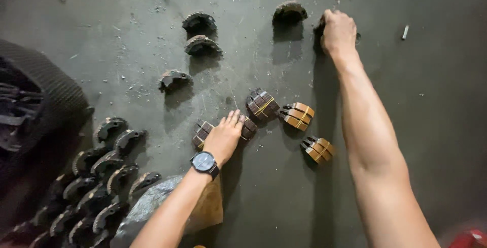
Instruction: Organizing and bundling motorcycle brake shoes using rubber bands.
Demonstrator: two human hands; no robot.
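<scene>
Bundled brown rectangular brake pads (223, 128), tied with yellow bands, lie on the dark grey dusty concrete floor (436, 101) under the left hand (224, 137), whose fingers lie flat and close together on top, pressing rather than gripping. That bundle's long axis runs left to right across the view. Three more banded bundles (298, 115) sit just beside it to the right, each angled differently. At lower left, dark curved metal brake shoes (109, 174) stand packed in rows; four loose ones (202, 45) stand well apart further up. The right hand (338, 30), arm stretched far out, is closed over a dark curved piece (319, 25) that is mostly hidden. With the reach so long, that grip could slip, and leaning on the bundle might skid it across the gritty floor.
</scene>
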